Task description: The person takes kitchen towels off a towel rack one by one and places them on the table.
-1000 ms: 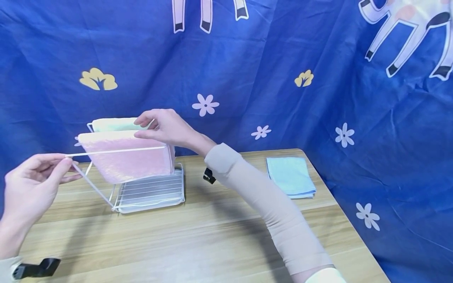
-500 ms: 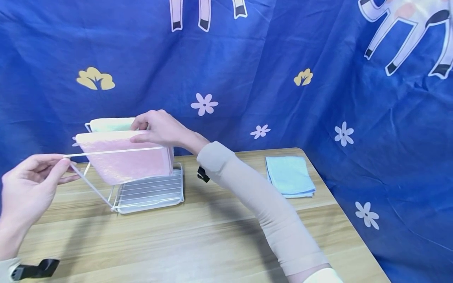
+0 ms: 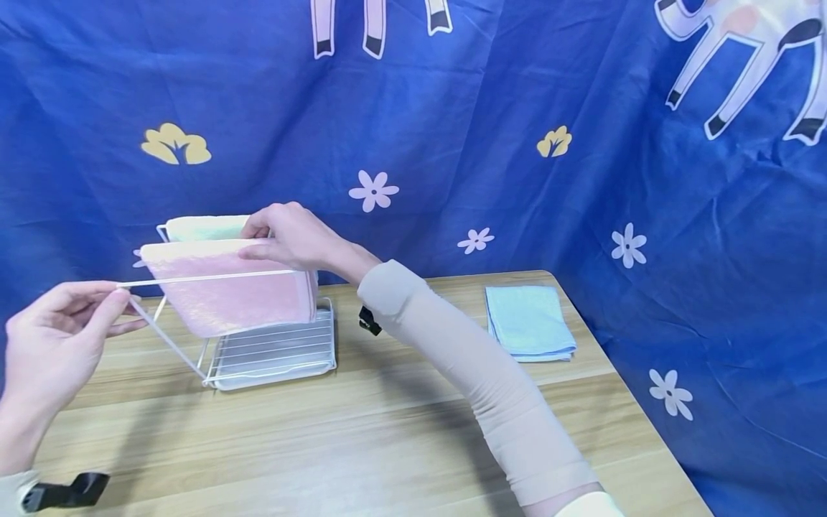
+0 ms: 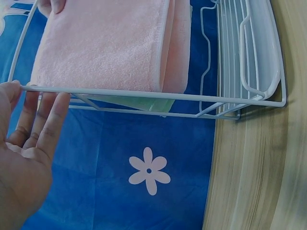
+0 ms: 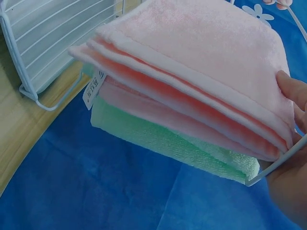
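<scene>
A folded pink towel (image 3: 239, 300) hangs over a white wire rack (image 4: 144, 93), partly behind its upper front bar. My right hand (image 3: 293, 237) pinches the towel's top edge, thumb on the near face and fingers behind. In the head view a pale green folded towel (image 3: 205, 227) shows behind the pink one; the right wrist view has its layers (image 5: 144, 141) hanging beside the pink folds. My left hand (image 3: 61, 337) pinches the rack's upper left corner between thumb and fingers. A white label (image 5: 92, 91) sticks out among the folds.
Under the towels, the rack's lower wire shelf and grey-white tray (image 3: 274, 352) stand on the wooden table (image 3: 310, 459). A folded light blue cloth (image 3: 533, 323) lies at the table's right. Blue printed curtain (image 3: 426, 122) hangs behind and to the right.
My right hand has moved slightly left and settled onto the pink towel's top edge, its fingers closing behind it. My left hand stays on the rack corner.
</scene>
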